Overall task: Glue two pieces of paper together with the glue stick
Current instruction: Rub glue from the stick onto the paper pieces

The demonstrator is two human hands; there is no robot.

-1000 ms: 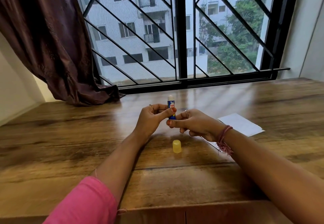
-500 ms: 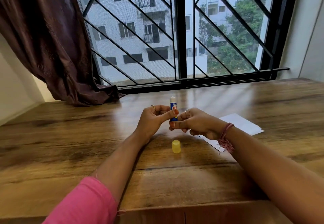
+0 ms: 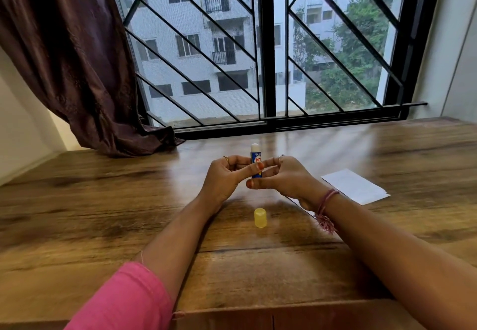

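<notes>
A small blue glue stick [image 3: 256, 158] stands upright above the table's middle, its white glue tip bare at the top. My left hand [image 3: 227, 177] pinches its body between thumb and fingers. My right hand [image 3: 284, 178] holds its lower end with thumb and fingers. The stick's yellow cap [image 3: 260, 217] lies on the wood just below my hands. White paper [image 3: 355, 186] lies flat to the right, partly hidden behind my right wrist; how many sheets there are I cannot tell.
The wooden table [image 3: 103, 213] runs up to a barred window [image 3: 265, 45] at the back. A dark purple curtain [image 3: 77, 58] drapes onto the table's far left corner. The table's front edge is near my elbows.
The glue stick and both hands have risen slightly. More of the white glue tip shows above the blue tube than a second ago. The cap and paper have not moved.
</notes>
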